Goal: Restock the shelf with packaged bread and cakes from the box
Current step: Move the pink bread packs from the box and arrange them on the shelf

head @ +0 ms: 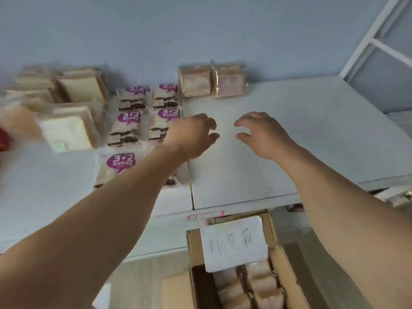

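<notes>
My left hand [193, 136] and my right hand [262, 136] hover side by side over the white shelf [301, 134], fingers apart, holding nothing. Behind them, against the blue wall, two clear packs of pinkish bread [211, 82] stand upright. Left of my left hand lie rows of packs with purple "3+2" labels [133, 114]. Further left are packs of pale sliced bread [66, 128]. Below the shelf edge, the cardboard box [278, 253] stands open with several wrapped breads [249, 286] inside and a handwritten paper sign [234, 244] on its flap.
A white metal frame [374, 39] rises at the right end of the shelf. Something red and blurred [4, 139] sits at the far left edge. A packaged item [399, 196] shows below the shelf at the right.
</notes>
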